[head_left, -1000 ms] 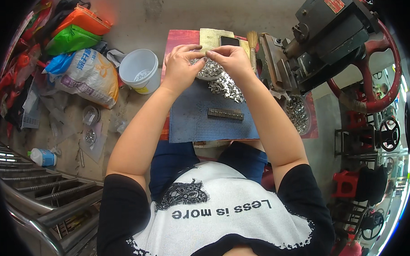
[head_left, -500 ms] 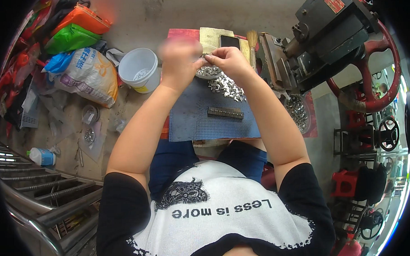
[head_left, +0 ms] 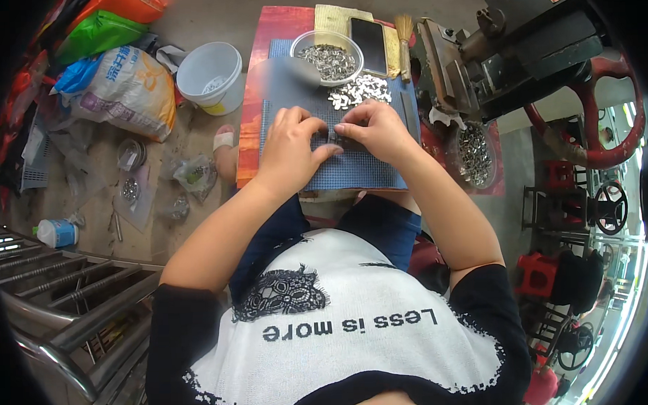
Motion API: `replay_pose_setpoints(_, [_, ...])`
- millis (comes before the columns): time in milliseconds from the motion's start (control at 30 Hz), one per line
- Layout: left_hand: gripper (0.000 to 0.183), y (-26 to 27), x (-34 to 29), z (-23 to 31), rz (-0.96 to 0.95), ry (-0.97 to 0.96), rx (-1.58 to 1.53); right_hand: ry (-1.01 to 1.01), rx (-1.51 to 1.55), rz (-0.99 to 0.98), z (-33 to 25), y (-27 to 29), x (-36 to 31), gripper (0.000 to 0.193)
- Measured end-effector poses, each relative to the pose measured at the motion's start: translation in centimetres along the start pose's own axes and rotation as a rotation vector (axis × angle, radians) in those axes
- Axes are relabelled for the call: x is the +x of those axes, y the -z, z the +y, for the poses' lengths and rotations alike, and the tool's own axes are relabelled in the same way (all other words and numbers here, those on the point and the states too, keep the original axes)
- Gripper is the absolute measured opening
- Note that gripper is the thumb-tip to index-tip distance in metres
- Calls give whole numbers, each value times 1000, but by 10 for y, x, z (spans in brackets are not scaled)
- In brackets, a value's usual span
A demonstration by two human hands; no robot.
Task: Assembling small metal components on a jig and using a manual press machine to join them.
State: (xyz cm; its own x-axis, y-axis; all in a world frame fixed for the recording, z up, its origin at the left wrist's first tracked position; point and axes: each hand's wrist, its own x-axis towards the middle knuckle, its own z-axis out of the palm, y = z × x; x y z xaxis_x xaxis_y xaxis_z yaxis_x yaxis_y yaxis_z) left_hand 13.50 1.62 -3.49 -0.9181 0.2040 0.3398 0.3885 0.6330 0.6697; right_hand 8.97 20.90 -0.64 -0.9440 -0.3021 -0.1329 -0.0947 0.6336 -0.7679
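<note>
My left hand (head_left: 292,148) is over the blue textured mat (head_left: 355,174), its thumb and forefinger apart at the left end of a dark slotted metal block (head_left: 349,142). Over that same block, the thumb and forefinger of my right hand (head_left: 380,133) come together in a pinch. Whatever lies between them is too small to make out. Both hands partly cover the block. Just beyond my right hand spreads a loose pile of small silvery metal pieces (head_left: 361,92). Behind it stands a clear round tub (head_left: 362,60) with many more small metal parts.
A phone (head_left: 368,45) lies on a yellow cloth (head_left: 332,16) at the back, beside a brush (head_left: 404,39). To the right are a heavy press (head_left: 533,66) with a red handwheel and a tub of metal parts (head_left: 473,154). A white bucket (head_left: 209,74) stands left; metal racking (head_left: 71,318) is lower left.
Both hands have come from near the parts tub back toward me, down to the slotted block, and they have moved apart. The view has shifted, showing the tub fully.
</note>
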Motion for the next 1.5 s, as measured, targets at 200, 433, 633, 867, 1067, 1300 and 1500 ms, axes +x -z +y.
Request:
replay_pose_setpoints(200, [32, -6, 0, 0, 4, 57, -16, 73, -145, 19, 6, -4, 2, 27])
replay_pose_setpoints(433, [30, -9, -1, -1, 38, 74, -28, 111, -196, 54, 8, -11, 6, 23])
replay_pose_setpoints(633, [27, -7, 0, 1, 43, 76, -39, 128, -193, -18, 10, 8, -1, 22])
replay_pose_setpoints(867, [27, -9, 1, 1, 55, 64, -54, 112, -106, -87, 16, 20, -3, 24])
replay_pose_setpoints(1067, [27, -8, 1, -1, 44, 57, -65, 193, -356, 1, 6, 9, -7, 20])
replay_pose_setpoints(1300, [27, -8, 2, 1, 42, 63, -54, 152, -304, -44, 19, 27, -14, 19])
replay_pose_setpoints(1500, [28, -7, 2, 2, 35, 65, -42, 160, -315, -66, 25, 39, -18, 17])
